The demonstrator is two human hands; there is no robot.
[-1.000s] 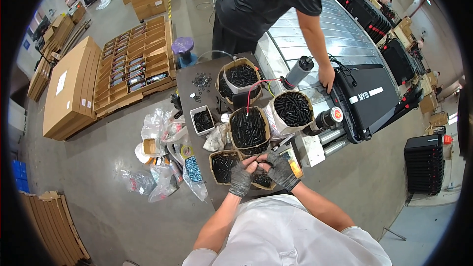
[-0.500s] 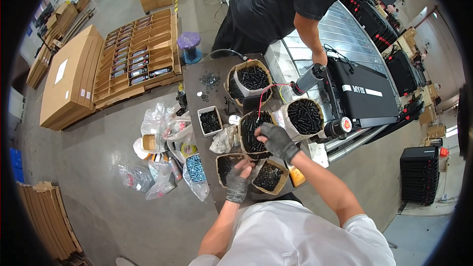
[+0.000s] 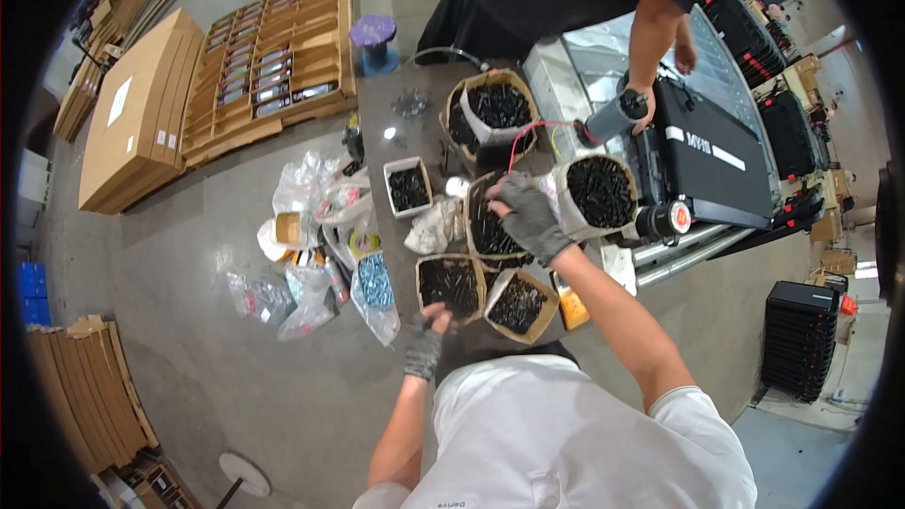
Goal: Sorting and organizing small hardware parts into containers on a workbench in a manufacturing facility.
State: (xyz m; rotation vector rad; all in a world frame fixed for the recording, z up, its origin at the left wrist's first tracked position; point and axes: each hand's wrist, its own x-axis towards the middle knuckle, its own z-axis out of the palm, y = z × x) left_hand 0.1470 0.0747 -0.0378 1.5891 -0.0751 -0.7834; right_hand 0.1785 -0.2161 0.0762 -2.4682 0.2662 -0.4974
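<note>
My right hand (image 3: 530,217), in a dark grey fingerless glove, hovers over the middle paper-lined container (image 3: 479,243) of black parts. Its fingers are curled together; whatever is in them is hidden. My left hand (image 3: 424,339), gloved alike, hangs by the near-left corner of another container (image 3: 422,294) holding thin black pieces. Its bare fingertips look apart, slightly blurred, with nothing visible between them. Next to that stands a container (image 3: 537,322) of small dark parts. A red wire (image 3: 518,135) runs from a grey cylinder (image 3: 613,118) toward my right hand.
Across the bench, another person's hand (image 3: 643,106) holds the grey cylinder beside a black case (image 3: 707,155). More black parts fill a far container (image 3: 490,108), a right one (image 3: 600,190) and a white box (image 3: 407,187). Plastic bags (image 3: 306,292) lie left; a purple-topped stool (image 3: 374,33) stands beyond.
My left hand has drawn back from over the near-left container to its corner. My right hand stays over the middle container. The view has shifted, and the other person's second hand now shows.
</note>
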